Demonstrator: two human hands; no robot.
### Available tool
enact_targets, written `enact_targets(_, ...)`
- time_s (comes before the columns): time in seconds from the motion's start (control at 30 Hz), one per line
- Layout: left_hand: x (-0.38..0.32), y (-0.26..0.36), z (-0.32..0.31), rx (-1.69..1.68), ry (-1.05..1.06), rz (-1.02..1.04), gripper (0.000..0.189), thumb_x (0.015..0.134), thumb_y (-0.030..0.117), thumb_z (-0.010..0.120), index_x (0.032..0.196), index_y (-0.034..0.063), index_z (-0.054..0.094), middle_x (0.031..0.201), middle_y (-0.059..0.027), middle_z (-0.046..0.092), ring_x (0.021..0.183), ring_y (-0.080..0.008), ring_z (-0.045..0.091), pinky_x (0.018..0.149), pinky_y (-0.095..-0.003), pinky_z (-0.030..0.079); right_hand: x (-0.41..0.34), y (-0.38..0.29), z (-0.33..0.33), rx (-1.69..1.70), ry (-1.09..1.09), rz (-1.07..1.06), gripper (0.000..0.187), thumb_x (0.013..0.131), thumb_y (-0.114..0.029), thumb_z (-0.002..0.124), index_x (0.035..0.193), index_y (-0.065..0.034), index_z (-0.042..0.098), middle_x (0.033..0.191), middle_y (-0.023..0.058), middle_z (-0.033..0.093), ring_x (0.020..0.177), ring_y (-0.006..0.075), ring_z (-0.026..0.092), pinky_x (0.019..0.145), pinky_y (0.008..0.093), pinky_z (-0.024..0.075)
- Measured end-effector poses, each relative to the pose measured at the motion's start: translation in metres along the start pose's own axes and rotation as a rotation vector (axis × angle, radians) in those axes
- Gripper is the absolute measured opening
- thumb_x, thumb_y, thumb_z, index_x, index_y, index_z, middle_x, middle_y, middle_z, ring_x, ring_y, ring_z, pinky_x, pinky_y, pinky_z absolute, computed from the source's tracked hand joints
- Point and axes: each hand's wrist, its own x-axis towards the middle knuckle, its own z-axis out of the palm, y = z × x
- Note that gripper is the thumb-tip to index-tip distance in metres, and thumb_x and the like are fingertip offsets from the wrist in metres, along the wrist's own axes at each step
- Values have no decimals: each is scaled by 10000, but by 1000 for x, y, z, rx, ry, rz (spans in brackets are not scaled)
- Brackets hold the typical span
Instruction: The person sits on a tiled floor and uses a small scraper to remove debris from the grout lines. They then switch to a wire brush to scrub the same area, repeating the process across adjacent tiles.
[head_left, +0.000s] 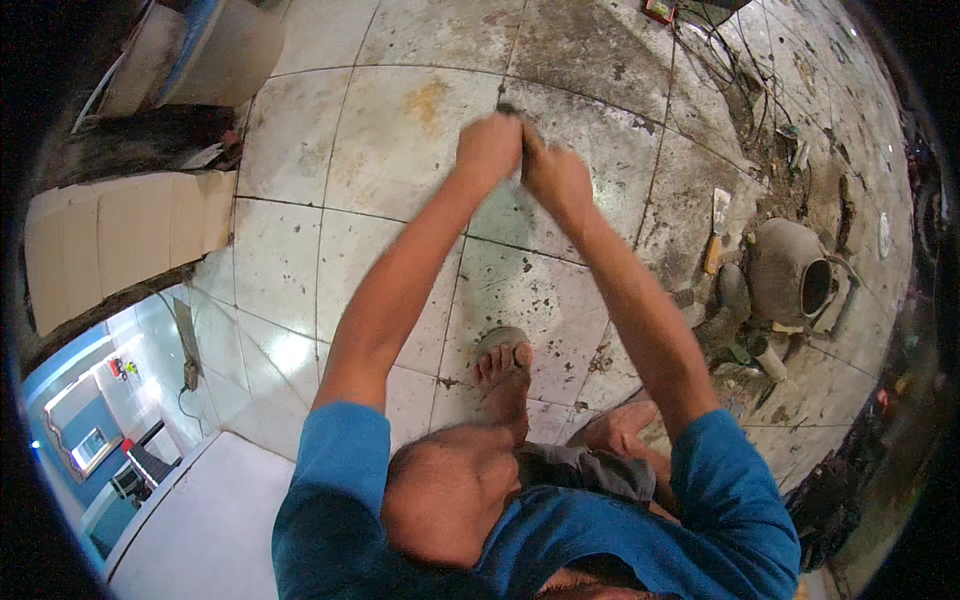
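Note:
Both my arms reach out over stained white floor tiles (390, 142). My left hand (487, 148) is curled into a fist, with a small dark object (508, 109) showing at its far side; its kind cannot be made out. Close beside it, my right hand (561, 176) is curled as well, its index finger or a thin thing pointing toward the left hand. Blur hides whether the right hand grips anything. Below the hands, my bare foot (504, 371) rests on the tiles.
On the right lie a putty knife (716, 229) with a wooden handle, a grey rounded vessel (784, 270) and a short pipe piece (766, 358). Dark cables (739, 67) run at the upper right. Cardboard (131, 232) stands at the left, above a white surface (217, 525).

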Motion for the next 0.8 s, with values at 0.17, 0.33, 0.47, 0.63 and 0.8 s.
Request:
enact_targets(0.17,-169,48,70,60,-28,19,353,946,110,573,1242,-79,606,1223,-256,685,889,-362,756,728,-463,627,-149,-10,9,12,-120,-46,846,873,-208,708,1628,-318,340,872,246,659,619,419,695,542,536,563)
enact_targets(0.33,-68,4,30,22,5,-20,280,941,162,586,1126,-28,677,931,-200,756,815,-378,754,701,-502,619,-56,-20,-1,-17,-123,12,745,916,-217,643,1606,-293,374,903,258,682,693,434,709,626,553,579)
enact_targets(0.47,57,-18,-24,76,73,1,180,929,163,600,925,25,715,917,-211,746,861,-407,743,729,-524,600,65,-1,-15,-73,-15,-26,638,933,-199,560,1550,-317,446,860,234,707,774,450,719,684,552,586)
enact_targets(0.63,-23,-13,7,-34,-44,20,216,932,180,608,1036,14,698,915,-211,748,835,-422,740,718,-531,599,-12,-17,-11,9,-132,39,651,948,-193,557,1569,-327,412,871,261,698,748,451,719,638,573,575)
enact_targets(0.8,-146,24,48,-23,-94,-89,351,958,164,576,1250,-20,640,1001,-201,750,872,-389,755,721,-492,626,-129,-29,5,-3,-239,10,785,913,-154,616,1624,-315,323,919,272,677,696,452,706,593,555,574)
